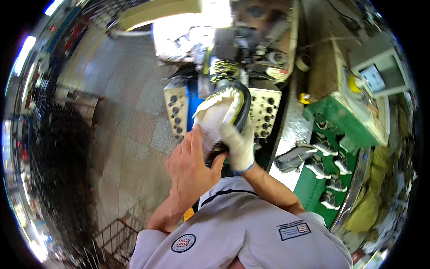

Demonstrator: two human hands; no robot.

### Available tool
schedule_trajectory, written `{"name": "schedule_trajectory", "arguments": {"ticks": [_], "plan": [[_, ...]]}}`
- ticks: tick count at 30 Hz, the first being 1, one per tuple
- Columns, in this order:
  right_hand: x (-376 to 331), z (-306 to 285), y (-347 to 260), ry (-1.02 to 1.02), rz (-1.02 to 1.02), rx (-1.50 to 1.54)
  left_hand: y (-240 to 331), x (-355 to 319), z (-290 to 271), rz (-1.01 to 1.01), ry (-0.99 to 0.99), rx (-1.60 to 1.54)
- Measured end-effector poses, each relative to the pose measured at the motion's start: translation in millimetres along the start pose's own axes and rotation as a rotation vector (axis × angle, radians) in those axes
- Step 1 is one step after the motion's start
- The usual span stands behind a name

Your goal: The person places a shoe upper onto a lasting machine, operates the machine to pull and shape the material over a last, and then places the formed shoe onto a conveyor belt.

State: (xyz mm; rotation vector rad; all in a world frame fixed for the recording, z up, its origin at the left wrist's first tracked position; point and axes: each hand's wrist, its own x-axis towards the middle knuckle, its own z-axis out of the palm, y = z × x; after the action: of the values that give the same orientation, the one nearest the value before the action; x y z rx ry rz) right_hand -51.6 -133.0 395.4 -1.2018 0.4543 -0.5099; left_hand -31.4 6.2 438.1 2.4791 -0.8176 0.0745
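A dark shoe upper point(218, 107) with yellow-green trim is held sole side up, its pale underside and white folded edge showing. Its far end is at the head of a machine point(224, 45), where yellow-and-black laces show. My bare left hand point(190, 157) grips the near left part, fingers along the edge and thumb across the near end. A white knitted glove covers my right hand point(239, 145), which is closed around the right side of the shoe upper. The gloved fingertips are blurred, and what lies beneath the shoe is hidden.
Two cream control panels with black knobs, one left point(176, 111) and one right point(265, 112), flank the shoe. At right, several dark shoes with white soles point(316, 166) stand on a green surface point(304, 190). A green-sided bench point(342, 117) is beyond them. A wire rack point(118, 237) stands lower left.
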Motion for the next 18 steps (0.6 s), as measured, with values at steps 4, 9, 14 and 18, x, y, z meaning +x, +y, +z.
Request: {"name": "schedule_trajectory", "arguments": {"ticks": [4, 9, 14, 18], "plan": [[17.5, -88.6, 2.6, 0.011, 0.208, 0.601, -2.6, 17.3, 28.4, 0.017, 0.084, -0.837], [-13.1, -149.3, 9.1, 0.07, 0.198, 0.629, 37.8, 58.2, 111.7, -0.313, -0.543, -1.387], [-55.3, -211.8, -19.4, 0.189, 0.07, 0.445, 110.2, 52.7, 145.3, -0.313, -0.824, -1.359], [-82.8, -265.9, -5.2, 0.405, -0.009, 0.315, 157.2, 26.6, 200.1, -0.207, -0.814, -1.295]]}}
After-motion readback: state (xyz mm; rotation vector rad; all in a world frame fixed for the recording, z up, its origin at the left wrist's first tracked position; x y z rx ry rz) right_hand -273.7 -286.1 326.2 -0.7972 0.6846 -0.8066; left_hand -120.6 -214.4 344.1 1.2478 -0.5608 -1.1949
